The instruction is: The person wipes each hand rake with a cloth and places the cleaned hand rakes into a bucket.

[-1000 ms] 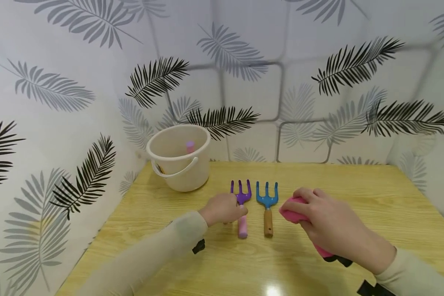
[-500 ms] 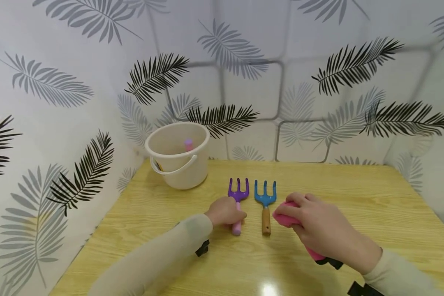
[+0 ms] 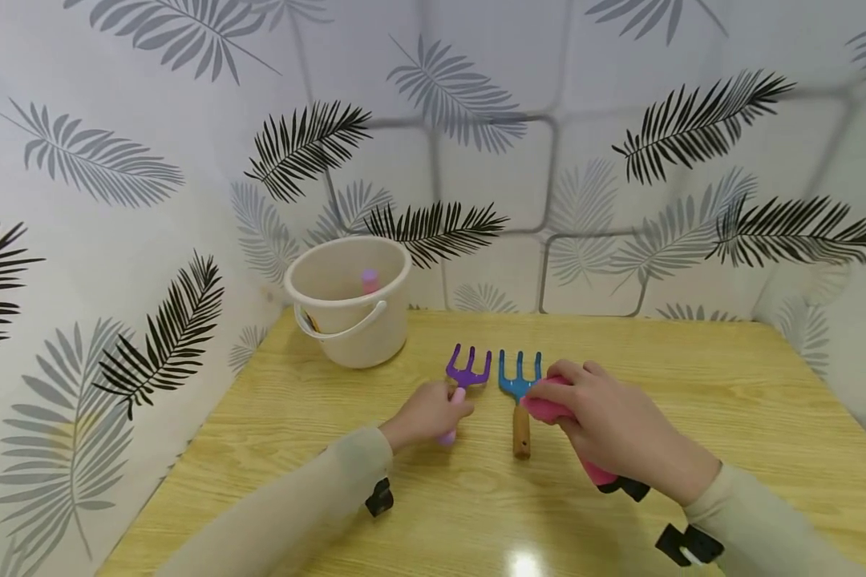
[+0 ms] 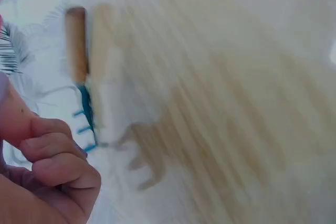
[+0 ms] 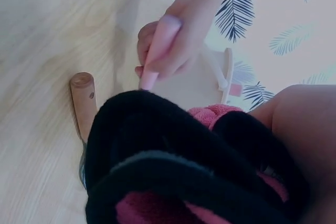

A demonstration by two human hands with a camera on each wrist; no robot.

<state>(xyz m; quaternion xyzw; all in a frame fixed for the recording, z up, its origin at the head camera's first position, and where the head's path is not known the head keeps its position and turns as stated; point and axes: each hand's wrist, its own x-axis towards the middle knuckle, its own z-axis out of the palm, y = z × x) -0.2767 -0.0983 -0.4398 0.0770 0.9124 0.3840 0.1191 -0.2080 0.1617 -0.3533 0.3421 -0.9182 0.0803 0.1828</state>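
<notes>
My left hand (image 3: 427, 413) grips the pink handle of a small hand fork with purple tines (image 3: 467, 375). The fork is tilted, and in the right wrist view the curled fingers wrap its pink handle (image 5: 161, 40). To its right a blue hand fork with a wooden handle (image 3: 522, 433) lies on the table. My right hand (image 3: 617, 425) holds a bunched pink terry cloth (image 3: 548, 400) with black trim (image 5: 142, 116). From the head view, the cloth overlaps the blue fork's neck; whether they touch I cannot tell. The left wrist view shows curled fingers (image 4: 58, 166).
A cream bucket (image 3: 364, 340) with a white handle stands at the table's back left. A pink and purple handle end (image 3: 370, 280) shows inside it. Leaf-patterned walls border the wooden table (image 3: 657, 369) behind and at the left.
The purple fork, upright to my view and flat on the table before, is now tilted in my left hand. My right hand has moved left with the cloth, over the blue fork's neck.
</notes>
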